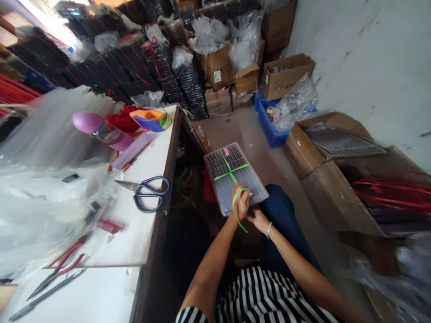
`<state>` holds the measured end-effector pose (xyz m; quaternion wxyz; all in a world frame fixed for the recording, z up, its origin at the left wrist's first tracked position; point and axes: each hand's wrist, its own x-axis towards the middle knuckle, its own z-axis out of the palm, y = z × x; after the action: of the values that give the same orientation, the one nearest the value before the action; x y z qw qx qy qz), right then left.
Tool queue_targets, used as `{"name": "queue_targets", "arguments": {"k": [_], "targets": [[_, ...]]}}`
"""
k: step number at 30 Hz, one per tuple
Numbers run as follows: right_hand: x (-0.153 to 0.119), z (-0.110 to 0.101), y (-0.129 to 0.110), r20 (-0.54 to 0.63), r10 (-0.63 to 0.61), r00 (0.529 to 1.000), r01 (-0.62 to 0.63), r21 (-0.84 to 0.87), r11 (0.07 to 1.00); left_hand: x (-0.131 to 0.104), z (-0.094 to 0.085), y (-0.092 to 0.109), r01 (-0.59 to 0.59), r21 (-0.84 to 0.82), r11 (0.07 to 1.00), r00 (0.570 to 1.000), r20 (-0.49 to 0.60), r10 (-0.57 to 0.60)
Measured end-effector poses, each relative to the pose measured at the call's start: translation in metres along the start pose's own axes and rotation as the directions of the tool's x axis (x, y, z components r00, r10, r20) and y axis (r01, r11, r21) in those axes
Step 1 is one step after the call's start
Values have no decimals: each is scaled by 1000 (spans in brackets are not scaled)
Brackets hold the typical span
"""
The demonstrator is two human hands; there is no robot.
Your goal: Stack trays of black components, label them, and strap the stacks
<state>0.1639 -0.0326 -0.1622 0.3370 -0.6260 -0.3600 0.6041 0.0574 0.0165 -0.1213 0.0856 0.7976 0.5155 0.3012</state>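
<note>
A flat stack of clear plastic trays (254, 181) with dark items inside rests on my lap, tilted. Bright green ribbon (230, 172) crosses over its top. Closed around the ribbon's loose end is my left hand (240, 202), at the near edge of the stack; the tail hangs down past the wrist. My right hand (258, 220), with a bangle at the wrist, is under the near right corner, touching the stack; its fingers are partly hidden beneath it.
The white table (144, 237) on the left holds blue-handled scissors (150, 194), red-handled pliers (57, 271), plastic sheets and a purple bottle (101, 130). Cardboard boxes (303, 146) and a blue crate (274, 134) stand on the right. Black stacks (191, 85) line the back.
</note>
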Motion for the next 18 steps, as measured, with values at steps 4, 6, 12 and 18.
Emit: {"name": "queue_targets", "arguments": {"k": [4, 6, 12, 18], "targets": [[-4, -1, 5, -55, 33, 998, -43, -190, 981, -1, 12, -5, 1, 57, 998, 999, -38, 1], [-6, -3, 8, -72, 59, 996, -76, -252, 965, 0, 18, -7, 9, 81, 997, 999, -48, -5], [-19, -8, 9, -106, 30, 994, -52, -216, 975, 2, 19, -13, 25, 96, 995, 999, -43, -21], [-16, 1, 7, -129, 41, 991, -38, 26, 999, -3, 16, -15, 80, 110, 991, 996, 26, -83]]}}
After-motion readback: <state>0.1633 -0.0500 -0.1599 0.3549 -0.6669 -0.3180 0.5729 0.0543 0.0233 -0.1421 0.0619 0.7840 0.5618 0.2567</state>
